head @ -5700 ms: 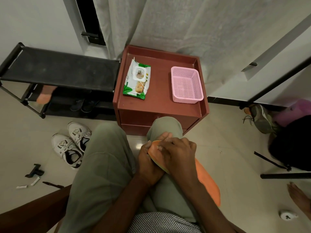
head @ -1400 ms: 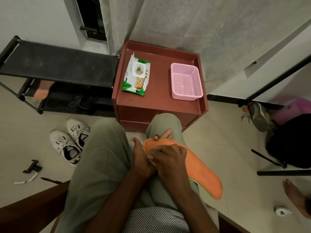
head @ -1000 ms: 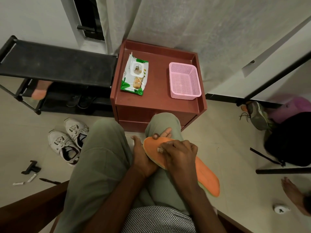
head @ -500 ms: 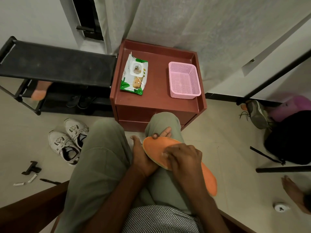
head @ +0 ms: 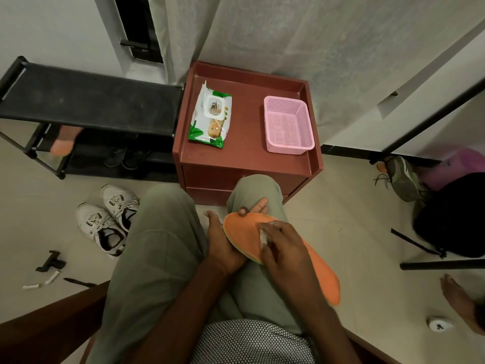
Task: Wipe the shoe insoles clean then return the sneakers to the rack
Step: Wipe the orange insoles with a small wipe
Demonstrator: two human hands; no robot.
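Note:
An orange insole (head: pixel 244 233) lies across my right thigh. My left hand (head: pixel 223 248) grips its front end from below, fingertips curling over the far edge. My right hand (head: pixel 282 248) presses a small white wipe (head: pixel 263 236) onto the middle of the insole, fingers curled round it. A pair of white sneakers (head: pixel 109 216) stands on the floor to the left. The black shoe rack (head: pixel 86 101) is at the back left, with another orange insole (head: pixel 64 143) on its lower shelf.
A red-brown side table (head: pixel 246 156) stands just ahead of my knees, carrying a wet-wipe pack (head: pixel 210 116) and a pink basket (head: pixel 287 124). Small black and white items (head: pixel 49 262) lie on the floor left. A grey shoe (head: pixel 401 177), a black bag and another person's foot (head: pixel 459 300) are at the right.
My right hand has slid the wipe back and forth along the insole, now sitting nearer the middle. The left hand keeps its hold on the front end.

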